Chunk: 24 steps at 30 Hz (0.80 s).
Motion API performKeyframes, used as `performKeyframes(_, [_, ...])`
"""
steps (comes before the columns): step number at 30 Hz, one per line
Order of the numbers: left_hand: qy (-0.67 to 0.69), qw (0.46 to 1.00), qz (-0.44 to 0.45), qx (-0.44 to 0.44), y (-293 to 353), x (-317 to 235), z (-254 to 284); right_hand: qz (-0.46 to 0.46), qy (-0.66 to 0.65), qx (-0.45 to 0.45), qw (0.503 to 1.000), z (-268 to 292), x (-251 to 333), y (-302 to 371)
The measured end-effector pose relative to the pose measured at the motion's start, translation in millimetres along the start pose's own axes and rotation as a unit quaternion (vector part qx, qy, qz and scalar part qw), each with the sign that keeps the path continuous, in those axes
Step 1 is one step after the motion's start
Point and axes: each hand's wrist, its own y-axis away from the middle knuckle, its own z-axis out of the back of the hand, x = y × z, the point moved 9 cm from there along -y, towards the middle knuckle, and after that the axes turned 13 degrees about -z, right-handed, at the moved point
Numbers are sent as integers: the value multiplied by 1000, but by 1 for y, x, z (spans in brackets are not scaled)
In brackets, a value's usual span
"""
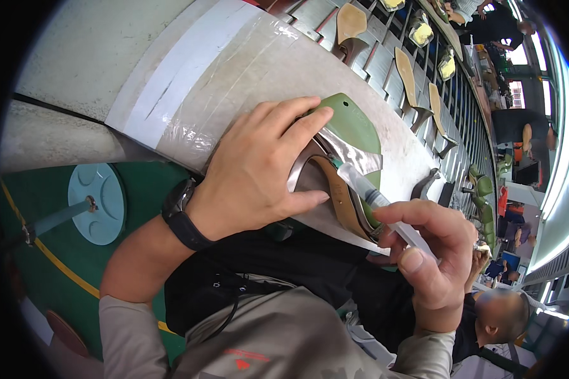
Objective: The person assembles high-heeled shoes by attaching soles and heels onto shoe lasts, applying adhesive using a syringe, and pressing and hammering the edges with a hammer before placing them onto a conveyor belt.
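A green shoe last (359, 129) lies on the worktable, with a sandal upper's silvery strap (351, 155) across it and a tan strip (340, 197) along its near side. My left hand (253, 167) grips the last and sandal from the left, fingers over the top and thumb at the near side. Between the thumb and fingers of my right hand (439, 252) is a clear plastic syringe (376, 197). Its tip is at the strap's edge, beside the tan strip; exact contact is hard to make out.
The pale worktable (265, 72) has clear tape across it. Beyond runs a roller conveyor (385, 69) with tan soles (406, 76) and heels. Green lasts (483, 208) stand farther right. A person (496, 316) is close at my right. A blue round stool (97, 202) stands at left.
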Motion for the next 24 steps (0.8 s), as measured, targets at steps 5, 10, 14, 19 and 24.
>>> performKeyframes(5, [9,1000,1,5,0,2,0,-9,36,-11,999,6,10,6])
performKeyframes(10, [5,1000,-4,4,1,3,2,-1,26,-25,999,8,11,13])
performKeyframes(14, [-6,1000,-8,6,2,4,0,-30,15,-17,999,12,6,16])
performKeyframes(19, [-23,1000,-17,6,2,2,3,-32,5,-19,999,12,6,21])
performKeyframes(24, [-37,999,-14,19,5,3,2,-15,-13,-32,999,8,8,23])
